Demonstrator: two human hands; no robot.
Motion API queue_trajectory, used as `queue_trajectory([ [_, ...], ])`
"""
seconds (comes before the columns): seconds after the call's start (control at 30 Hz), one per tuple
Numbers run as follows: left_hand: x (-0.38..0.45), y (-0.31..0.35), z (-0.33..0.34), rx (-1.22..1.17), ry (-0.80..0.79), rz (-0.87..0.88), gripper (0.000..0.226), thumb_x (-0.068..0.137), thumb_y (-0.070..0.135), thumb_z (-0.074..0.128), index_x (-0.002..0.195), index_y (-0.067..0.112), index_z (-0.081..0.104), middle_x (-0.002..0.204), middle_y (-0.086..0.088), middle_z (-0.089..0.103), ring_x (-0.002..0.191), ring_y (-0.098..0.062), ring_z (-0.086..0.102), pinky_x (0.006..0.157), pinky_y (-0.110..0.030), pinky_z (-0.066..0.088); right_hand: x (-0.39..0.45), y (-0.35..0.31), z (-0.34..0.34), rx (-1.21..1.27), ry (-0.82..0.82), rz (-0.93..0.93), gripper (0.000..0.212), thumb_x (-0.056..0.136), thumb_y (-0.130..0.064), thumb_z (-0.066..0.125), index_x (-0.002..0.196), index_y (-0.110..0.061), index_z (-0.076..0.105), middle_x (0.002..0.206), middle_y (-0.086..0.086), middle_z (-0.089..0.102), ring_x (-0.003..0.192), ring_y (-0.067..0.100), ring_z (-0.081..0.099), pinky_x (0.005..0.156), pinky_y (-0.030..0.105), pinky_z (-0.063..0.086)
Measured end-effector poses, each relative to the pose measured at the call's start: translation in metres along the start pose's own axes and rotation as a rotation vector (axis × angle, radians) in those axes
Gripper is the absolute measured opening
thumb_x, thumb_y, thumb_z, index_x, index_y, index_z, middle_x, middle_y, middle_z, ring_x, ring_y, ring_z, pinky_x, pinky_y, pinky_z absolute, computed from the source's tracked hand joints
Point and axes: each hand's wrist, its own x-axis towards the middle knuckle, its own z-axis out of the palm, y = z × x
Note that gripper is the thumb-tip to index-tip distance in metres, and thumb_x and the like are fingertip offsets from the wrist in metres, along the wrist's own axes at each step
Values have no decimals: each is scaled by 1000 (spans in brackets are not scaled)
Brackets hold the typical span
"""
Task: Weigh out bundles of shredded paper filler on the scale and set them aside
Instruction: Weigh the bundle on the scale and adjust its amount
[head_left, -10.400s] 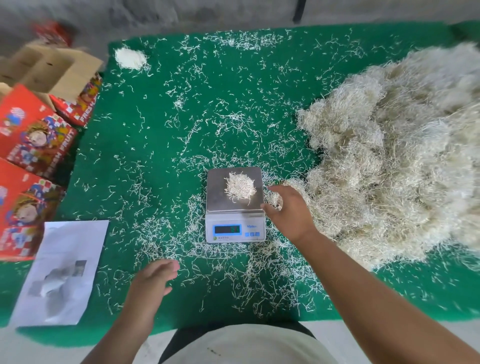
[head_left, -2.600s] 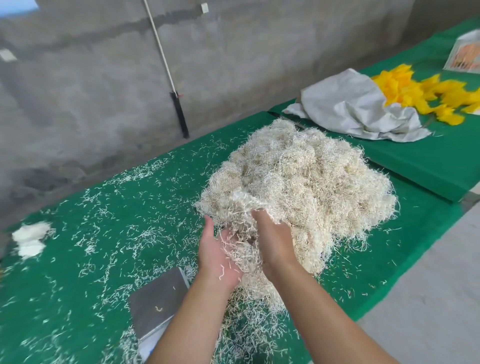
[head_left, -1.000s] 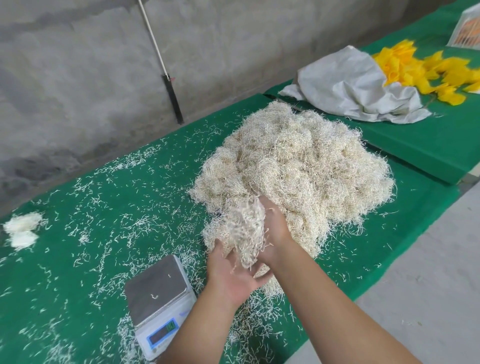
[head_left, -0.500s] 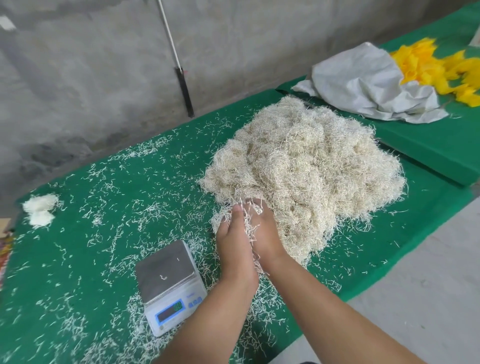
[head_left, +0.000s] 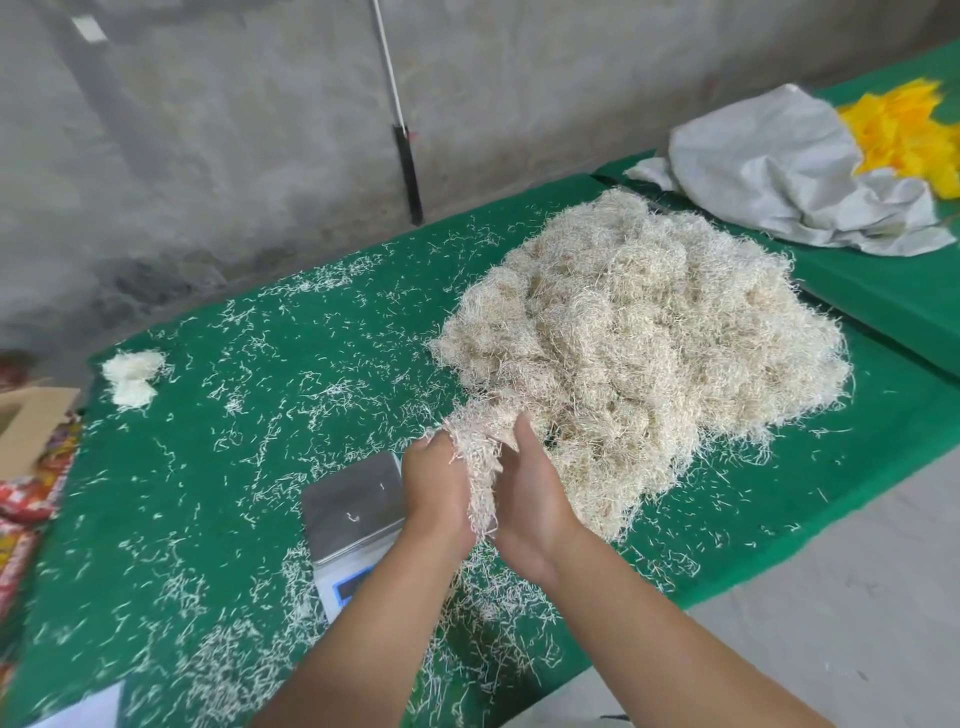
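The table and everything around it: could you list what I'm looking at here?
Shredded paper pile: one, beige, right of table middle.
Handful of shreds: one, pale, between both hands.
Scale: one, steel top, white body, left of the hands.
Set-aside bundles: two, white, far left.
Table cover: one, green, strewn with loose shreds.
Sack: one, grey, next table.
Yellow material: one heap, beside sack.
Printed boxes: red, left edge; count unclear.
Left hand: holds shreds.
Right hand: holds shreds.
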Motion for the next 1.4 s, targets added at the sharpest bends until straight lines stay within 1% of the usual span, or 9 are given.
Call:
queue_trajectory([
  [0.13,-13,-12,2,76,-121,276,33,95,15,41,100,32,68,101,-11,73,82,-28,66,78,-42,52,-2,4,-6,339,-103,227,74,104,-69,34,134,-10,67,123,21,74,109,37,75,92,50,61],
  [0.23,-21,-21,3,349,-137,567,37,83,26,35,96,37,68,80,5,68,74,-20,64,73,-41,57,-5,4,-8,453,-135,221,75,100,-70,44,112,-3,77,105,20,75,92,37,77,84,41,60],
  [0.33,-20,-24,3,597,-143,774,44,84,18,35,103,35,71,115,17,62,116,-7,54,104,-44,43,-5,-2,-13,390,-48,162,82,85,-74,61,136,-10,64,131,16,69,121,35,68,108,46,48],
  [0.57,-14,-10,9,925,-118,675,50,96,29,37,140,33,61,166,5,30,156,-15,13,125,-58,12,-15,-8,-10,94,60,-152,105,71,-94,62,158,-39,41,171,7,29,158,25,26,128,55,24],
  [0.8,-31,-12,25,662,-339,794,51,96,36,33,137,30,62,141,11,59,128,-6,53,112,-41,45,1,-19,-24,152,72,-161,42,108,-49,50,122,-12,64,101,10,73,96,25,72,86,42,57],
  [1.07,-38,-42,7,986,-379,1306,63,107,57,25,149,18,53,162,5,41,156,-10,20,129,-44,14,4,-21,-34,157,187,-34,38,114,-28,41,90,-3,57,78,12,66,64,13,73,61,24,58],
  [1.2,-22,-39,2,954,-245,1170,71,105,64,23,136,13,63,139,0,60,137,-17,48,125,-44,24,-14,-29,-35,243,-30,203,90,101,-70,43,144,8,50,140,27,62,129,40,62,122,48,38],
  [1.3,-13,-25,9,919,-191,1095,65,103,63,30,111,11,68,107,1,64,102,-18,58,91,-36,49,-17,-28,-35,348,-226,251,100,99,-80,34,153,4,43,150,30,54,140,43,54,126,55,30],
  [1.4,-6,-7,18,870,-141,1043,47,106,50,41,71,21,52,74,7,53,66,-13,50,59,-33,37,-18,-30,-32,346,-318,239,107,93,-86,32,160,-3,36,152,27,54,139,43,55,120,64,34],
])
